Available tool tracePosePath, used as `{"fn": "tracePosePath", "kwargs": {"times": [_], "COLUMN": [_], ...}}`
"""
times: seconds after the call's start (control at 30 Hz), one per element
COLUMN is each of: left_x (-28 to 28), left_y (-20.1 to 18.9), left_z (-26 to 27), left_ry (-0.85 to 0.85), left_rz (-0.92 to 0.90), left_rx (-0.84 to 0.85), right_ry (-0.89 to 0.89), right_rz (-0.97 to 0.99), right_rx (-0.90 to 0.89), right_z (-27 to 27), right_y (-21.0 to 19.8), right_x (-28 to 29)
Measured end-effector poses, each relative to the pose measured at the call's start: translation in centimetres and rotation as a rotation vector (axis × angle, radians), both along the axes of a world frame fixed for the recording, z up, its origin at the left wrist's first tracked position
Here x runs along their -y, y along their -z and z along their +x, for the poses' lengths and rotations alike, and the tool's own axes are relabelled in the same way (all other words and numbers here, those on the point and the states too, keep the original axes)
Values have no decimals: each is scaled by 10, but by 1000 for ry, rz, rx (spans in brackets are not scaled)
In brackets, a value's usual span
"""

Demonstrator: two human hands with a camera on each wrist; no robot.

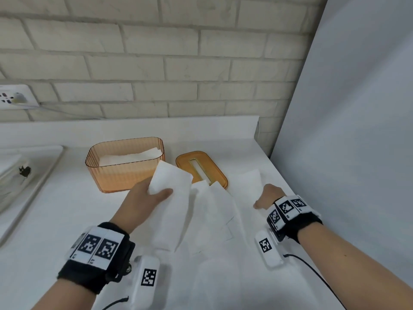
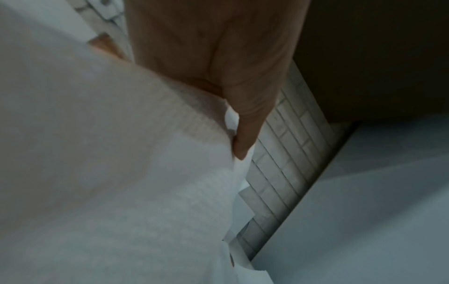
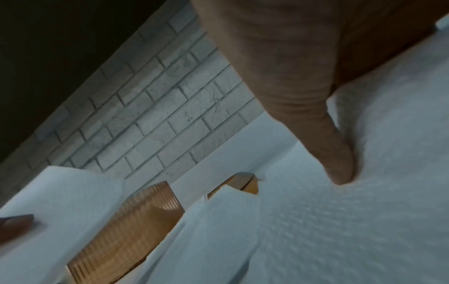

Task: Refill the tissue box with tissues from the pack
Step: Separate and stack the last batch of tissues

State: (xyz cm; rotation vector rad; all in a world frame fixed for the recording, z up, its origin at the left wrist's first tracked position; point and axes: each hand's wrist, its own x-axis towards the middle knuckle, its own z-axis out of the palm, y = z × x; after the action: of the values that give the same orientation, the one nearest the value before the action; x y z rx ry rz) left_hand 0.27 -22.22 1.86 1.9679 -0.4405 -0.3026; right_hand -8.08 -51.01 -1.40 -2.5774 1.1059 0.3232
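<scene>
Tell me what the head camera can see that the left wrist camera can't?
Only the head view shows the orange tissue box with tissues inside, its lid lying beside it, the right hand and a wall socket. Only the left wrist view shows the thumb pinching the tissue's edge close up. Both show the left hand holding white tissue and the brick wall.

No readable words, brand names or numbers are showing anywhere. The only markings are black-and-white square code patterns (machine codes, not letters) sitting on the left wrist band [image 1: 96,247] and the right wrist band [image 1: 288,209].
</scene>
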Motion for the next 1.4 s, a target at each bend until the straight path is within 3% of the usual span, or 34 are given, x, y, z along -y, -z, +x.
{"fn": "tracePosePath", "kwargs": {"times": [0.1, 0.3, 0.47, 0.57, 0.7, 0.93, 1.1, 1.2, 1.3, 1.33, 1.4], "left_x": [-12, -19, 3, 23, 43, 35, 33, 30, 22, 19, 17], "left_y": [7, 25, 26, 23, 7, -13, -17, -12, -10, -9, -9], "left_z": [-6, -9, -20, -33, -51, -52, -62, -62, -56, -54, -53], "left_ry": [-128, -236, -195, -110, 2, 4, 28, -38, -84, -96, -104], "left_rz": [-204, -454, -528, -594, -745, -936, -954, -894, -879, -879, -863], "left_rx": [-179, -453, -550, -612, -624, -670, -636, -557, -532, -529, -526], "right_ry": [5, -74, -87, -184, -217, -282, -308, -351, -296, -261, -189], "right_rz": [52, 278, 999, 1205, 1122, 902, 824, 662, 481, 502, 727], "right_rx": [85, 500, 836, 863, 755, 627, 615, 600, 751, 828, 956], "right_z": [0, -14, -30, -35, -38, -45, -43, -42, -43, -43, -44], "right_y": [-6, -53, -71, -67, -55, -48, -52, -54, -66, -73, -90], "right_x": [14, 25, -6, -30, -58, -71, -81, -84, -76, -75, -79]}}
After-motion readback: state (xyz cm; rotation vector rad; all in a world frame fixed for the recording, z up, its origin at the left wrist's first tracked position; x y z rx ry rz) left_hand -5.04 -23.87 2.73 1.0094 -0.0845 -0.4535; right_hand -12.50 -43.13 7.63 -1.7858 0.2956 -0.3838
